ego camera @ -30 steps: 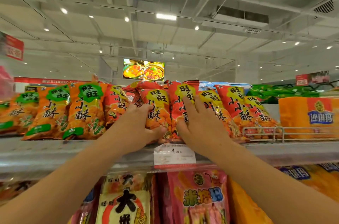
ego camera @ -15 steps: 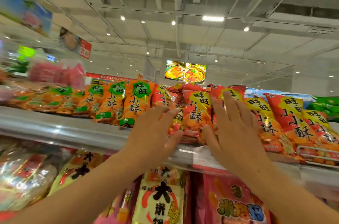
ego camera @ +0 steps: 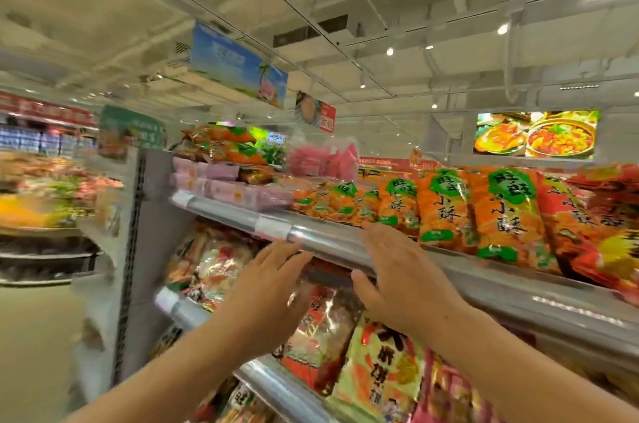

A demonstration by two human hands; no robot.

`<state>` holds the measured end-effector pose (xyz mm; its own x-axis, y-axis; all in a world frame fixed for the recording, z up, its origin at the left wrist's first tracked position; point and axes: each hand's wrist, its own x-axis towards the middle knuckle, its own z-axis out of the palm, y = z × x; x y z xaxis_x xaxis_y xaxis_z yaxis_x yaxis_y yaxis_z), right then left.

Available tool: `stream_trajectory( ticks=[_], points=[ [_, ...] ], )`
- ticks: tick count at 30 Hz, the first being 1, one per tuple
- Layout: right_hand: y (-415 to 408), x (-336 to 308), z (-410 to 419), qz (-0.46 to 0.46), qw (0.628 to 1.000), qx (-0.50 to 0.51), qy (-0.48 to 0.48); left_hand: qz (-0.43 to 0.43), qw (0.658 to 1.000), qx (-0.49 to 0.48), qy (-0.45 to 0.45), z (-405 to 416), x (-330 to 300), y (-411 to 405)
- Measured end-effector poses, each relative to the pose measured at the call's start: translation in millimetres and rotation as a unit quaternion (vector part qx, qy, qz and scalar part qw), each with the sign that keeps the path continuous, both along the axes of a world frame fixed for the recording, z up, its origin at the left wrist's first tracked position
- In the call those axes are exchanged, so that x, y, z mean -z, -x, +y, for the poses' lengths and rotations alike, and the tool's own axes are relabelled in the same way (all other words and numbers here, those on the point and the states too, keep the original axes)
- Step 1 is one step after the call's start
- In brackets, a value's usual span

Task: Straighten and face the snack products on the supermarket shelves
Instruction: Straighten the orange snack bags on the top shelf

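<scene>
Orange snack bags with green labels [ego camera: 501,215] stand in a row on the top shelf [ego camera: 345,242], with red bags [ego camera: 594,235] to their right. My left hand [ego camera: 273,287] hovers in front of the shelf's metal edge, fingers straight, holding nothing. Just right of it, my right hand [ego camera: 397,270] is spread flat over the same edge, below the leftmost orange bags, and also holds nothing. The picture is blurred by motion.
Pink packs [ego camera: 221,187] lie at the top shelf's left end, with more orange and green bags stacked above. The shelf below holds red bags [ego camera: 321,325] and a pale green bag [ego camera: 383,367]. An aisle and another shelf unit [ego camera: 41,208] lie to the left.
Both hands have let go of the red and yellow bags and dropped to the shelf edge. My view has swung left, so the orange bags now sit to the right.
</scene>
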<state>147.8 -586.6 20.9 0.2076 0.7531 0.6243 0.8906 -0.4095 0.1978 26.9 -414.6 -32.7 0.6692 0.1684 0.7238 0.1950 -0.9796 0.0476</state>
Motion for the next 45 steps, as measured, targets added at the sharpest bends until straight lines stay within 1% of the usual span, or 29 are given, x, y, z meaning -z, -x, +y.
stream_trajectory(
  ticks=[4, 7, 11, 14, 16, 20, 24, 27, 29, 31, 33, 35, 38, 40, 41, 43, 45],
  points=[
    [6, -4, 88, 0.001, 1.0, 0.021, 0.011, 0.015, 0.999, -0.007, 0.031, 72, 6, 30],
    [2, -4, 143, -0.006, 0.997, 0.08, 0.016, 0.027, 0.999, -0.001, 0.038, 125, 6, 44],
    [-2, 8, 170, -0.055, 0.979, 0.193, 0.021, 0.024, 0.999, 0.005, 0.046, 187, 2, 41],
    [-2, 13, 173, -0.062, 0.973, 0.221, 0.014, 0.035, 0.998, 0.025, 0.043, 222, -6, 22],
    [0, 8, 182, -0.043, 0.977, 0.207, -0.002, 0.043, 0.998, 0.03, 0.037, 242, -14, 3],
    [5, -13, 223, -0.013, 0.993, 0.113, -0.035, 0.048, 0.999, 0.008, 0.021, 281, -25, -33],
    [-1, -37, 282, -0.005, 0.997, 0.038, -0.07, 0.082, 0.996, -0.005, -0.043, 311, -15, -55],
    [-8, -51, 330, 0.004, 0.998, 0.033, -0.055, 0.069, 0.994, -0.005, -0.081, 324, -2, -57],
    [-11, -63, 357, 0.017, 0.998, 0.035, -0.044, 0.054, 0.994, 0.017, -0.096, 331, -4, -54],
    [-13, -71, 377, 0.031, 0.998, 0.027, -0.043, 0.061, 0.987, 0.041, -0.141, 338, -7, -50],
    [-17, -77, 393, 0.027, 0.999, 0.026, -0.027, 0.069, 0.979, 0.048, -0.185, 350, -10, -45],
    [-19, -80, 404, 0.05, 0.998, 0.042, -0.006, 0.073, 0.973, 0.08, -0.204, 361, -17, -41],
    [-24, -86, 411, 0.11, 0.99, 0.082, 0.02, 0.066, 0.966, 0.16, -0.192, 377, -39, -39],
    [-24, -96, 415, 0.133, 0.985, 0.101, 0.03, 0.033, 0.963, 0.208, -0.167, 387, -62, -38],
    [-23, -102, 419, 0.145, 0.983, 0.108, 0.022, 0.012, 0.964, 0.225, -0.141, 394, -76, -38],
    [-24, -114, 432, 0.187, 0.977, 0.095, -0.031, -0.044, 0.965, 0.241, -0.089, 411, -107, -38],
    [-28, -124, 452, 0.247, 0.961, 0.069, -0.107, -0.11, 0.968, 0.218, -0.058, 431, -143, -42]
  ],
)
